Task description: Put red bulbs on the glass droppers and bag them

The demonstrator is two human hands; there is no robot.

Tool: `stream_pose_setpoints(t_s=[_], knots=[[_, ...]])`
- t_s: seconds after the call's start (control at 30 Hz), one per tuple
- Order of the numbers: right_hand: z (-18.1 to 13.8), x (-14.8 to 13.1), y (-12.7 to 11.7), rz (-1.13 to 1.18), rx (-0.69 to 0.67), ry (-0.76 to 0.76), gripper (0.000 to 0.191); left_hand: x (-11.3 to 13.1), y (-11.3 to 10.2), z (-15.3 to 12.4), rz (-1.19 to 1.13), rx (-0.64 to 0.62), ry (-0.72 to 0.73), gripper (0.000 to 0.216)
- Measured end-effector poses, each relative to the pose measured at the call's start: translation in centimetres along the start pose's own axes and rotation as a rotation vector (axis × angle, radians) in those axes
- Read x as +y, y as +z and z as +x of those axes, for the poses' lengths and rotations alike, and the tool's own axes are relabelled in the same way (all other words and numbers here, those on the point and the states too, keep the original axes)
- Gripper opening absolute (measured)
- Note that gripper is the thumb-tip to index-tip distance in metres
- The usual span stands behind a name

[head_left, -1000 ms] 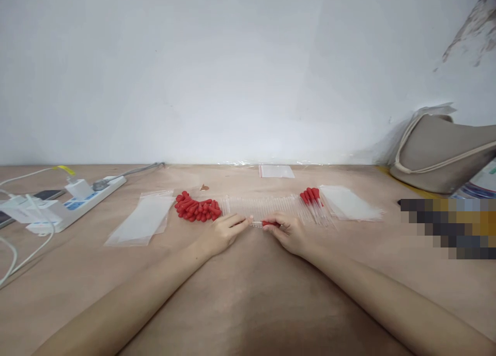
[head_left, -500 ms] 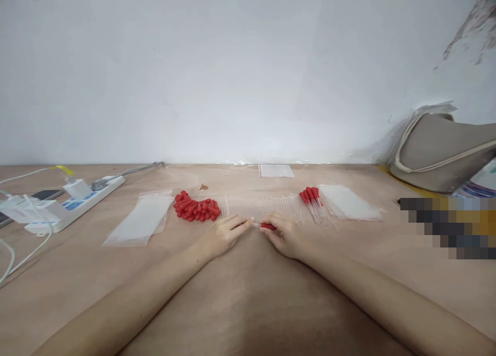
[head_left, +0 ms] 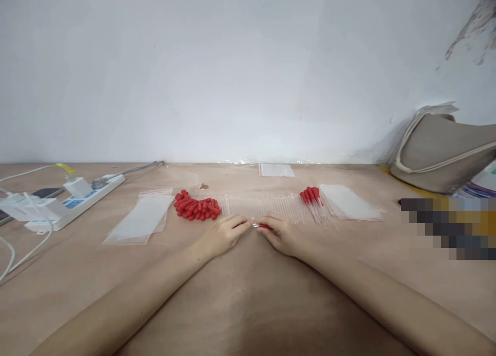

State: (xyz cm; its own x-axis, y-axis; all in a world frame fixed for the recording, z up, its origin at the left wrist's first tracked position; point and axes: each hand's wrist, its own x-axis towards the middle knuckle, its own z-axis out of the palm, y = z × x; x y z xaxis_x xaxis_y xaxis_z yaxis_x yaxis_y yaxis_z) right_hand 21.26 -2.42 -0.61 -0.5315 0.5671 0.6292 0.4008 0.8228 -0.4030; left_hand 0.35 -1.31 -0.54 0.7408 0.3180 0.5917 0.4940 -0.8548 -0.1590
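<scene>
My left hand [head_left: 228, 234] is closed, its fingertips pinching a clear thin tube [head_left: 256, 225] near the middle of the table. Facing it, my right hand [head_left: 282, 234] is closed around a red rubber dropper bulb [head_left: 265, 226], partly covered by the fingers. Tube and bulb meet end to end; how far one sits inside the other I cannot tell. Just beyond both hands lies a row of clear tubes [head_left: 263, 206]. A heap of red bulbs [head_left: 196, 208] is left of the row. To the right lie several droppers [head_left: 313, 197], tubes with red bulbs on them.
Clear zip bags lie in a left stack [head_left: 135, 219] and a right stack [head_left: 349, 203], with another bag [head_left: 276, 170] by the wall. A power strip [head_left: 79, 201] with chargers and cables is at left. A grey-beige bag [head_left: 437, 146] stands at right, behind a pixelated patch.
My right hand has shifted slightly left with the red bulb, and the gap between my hands is a little narrower. My left hand stays almost where it was.
</scene>
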Motion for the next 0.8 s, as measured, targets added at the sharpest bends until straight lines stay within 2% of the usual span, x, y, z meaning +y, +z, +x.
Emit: stream_pose_setpoints(t_s=[0.4,0.57,0.8], knots=[[-0.06,0.22,0.23,0.000,0.006,-0.037,0.022,0.03,0.11,0.14,0.005,0.007,0.017,0.029],[0.01,0.11,-0.34,0.186,0.013,0.100,0.020,-0.31,0.60,-0.29,-0.075,0.049,-0.039,0.031],[-0.02,0.24,0.10,0.475,0.133,0.351,0.016,0.49,0.56,-0.09,-0.163,0.097,-0.146,0.025]])
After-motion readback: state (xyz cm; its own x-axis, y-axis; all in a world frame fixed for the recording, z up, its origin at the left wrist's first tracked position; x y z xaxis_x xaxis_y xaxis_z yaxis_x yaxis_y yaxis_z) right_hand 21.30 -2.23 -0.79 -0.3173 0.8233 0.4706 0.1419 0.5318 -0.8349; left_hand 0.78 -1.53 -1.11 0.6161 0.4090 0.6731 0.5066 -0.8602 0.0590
